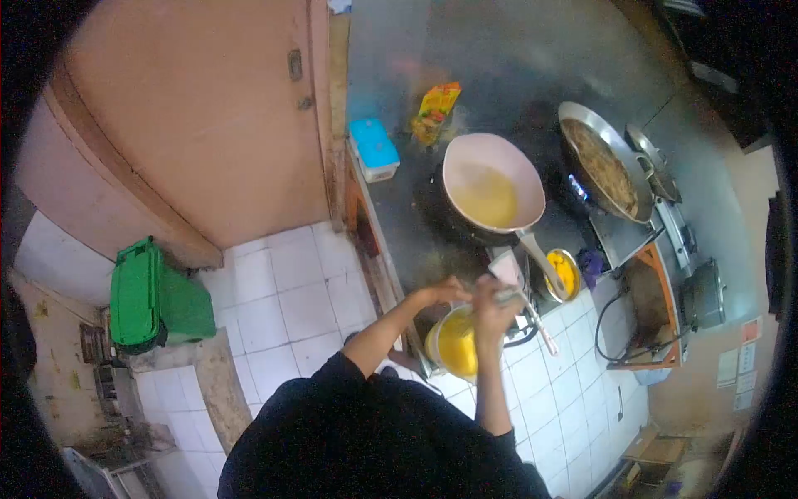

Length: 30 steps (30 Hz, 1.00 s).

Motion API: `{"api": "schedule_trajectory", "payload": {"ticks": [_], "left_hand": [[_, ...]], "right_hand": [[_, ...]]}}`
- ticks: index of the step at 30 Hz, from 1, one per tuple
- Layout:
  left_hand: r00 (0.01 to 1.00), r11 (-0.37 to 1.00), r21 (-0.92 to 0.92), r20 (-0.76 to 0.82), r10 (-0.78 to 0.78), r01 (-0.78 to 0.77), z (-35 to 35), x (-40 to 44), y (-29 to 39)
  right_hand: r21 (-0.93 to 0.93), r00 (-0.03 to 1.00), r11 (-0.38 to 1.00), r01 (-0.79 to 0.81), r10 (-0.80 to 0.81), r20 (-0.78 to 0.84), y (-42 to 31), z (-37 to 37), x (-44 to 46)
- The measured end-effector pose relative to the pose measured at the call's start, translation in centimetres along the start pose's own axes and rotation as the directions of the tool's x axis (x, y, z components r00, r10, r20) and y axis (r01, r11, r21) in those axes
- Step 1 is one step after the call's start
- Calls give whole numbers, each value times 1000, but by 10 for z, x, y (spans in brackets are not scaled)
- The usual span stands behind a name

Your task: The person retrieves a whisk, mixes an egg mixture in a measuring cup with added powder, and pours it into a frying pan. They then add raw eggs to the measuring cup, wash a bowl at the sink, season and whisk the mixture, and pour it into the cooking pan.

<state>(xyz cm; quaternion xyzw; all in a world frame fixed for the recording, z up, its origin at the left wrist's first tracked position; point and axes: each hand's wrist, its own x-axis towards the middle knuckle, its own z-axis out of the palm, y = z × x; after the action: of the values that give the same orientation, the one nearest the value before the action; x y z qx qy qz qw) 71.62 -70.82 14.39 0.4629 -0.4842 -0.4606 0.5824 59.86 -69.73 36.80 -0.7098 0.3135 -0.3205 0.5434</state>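
Observation:
My left hand [447, 291] is at the far rim of a bowl of yellow liquid [454, 345], its fingers closed on the edge. Over the same bowl, my right hand [496, 306] is closed in a fist around something whitish that I cannot make out; the hand is blurred. Beside the right hand lies a pale spatula [507, 270] with a patterned handle. Just beyond the hands stands a pan [462, 166] with a pale inside, yellowish liquid in its bottom and its handle pointing toward me.
A metal bowl of yellow food [565, 274] sits under the pan's handle. At the right a large wok [600, 162] holds brown food above a blue flame. A blue-lidded box [374, 150] and a yellow packet [435, 112] stand farther back. A green bin [158, 295] is at left.

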Motion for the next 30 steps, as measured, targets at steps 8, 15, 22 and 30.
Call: {"api": "schedule_trajectory", "payload": {"ticks": [8,15,22,30], "left_hand": [[941,904,309,69,-332,296,-7,-1,5],[850,848,170,81,-520,503,-6,-9,-12],[987,975,-164,-43,-156,147,-9,-25,19],[993,991,-131,-116,-32,16,-10,-23,18]], "right_hand": [[-98,968,980,175,-189,-165,26,13,-3],[-23,967,975,222,-223,-121,37,12,4],[-114,976,978,172,-185,-116,8,4,1],[-63,994,994,89,-93,-63,16,14,4]]}}
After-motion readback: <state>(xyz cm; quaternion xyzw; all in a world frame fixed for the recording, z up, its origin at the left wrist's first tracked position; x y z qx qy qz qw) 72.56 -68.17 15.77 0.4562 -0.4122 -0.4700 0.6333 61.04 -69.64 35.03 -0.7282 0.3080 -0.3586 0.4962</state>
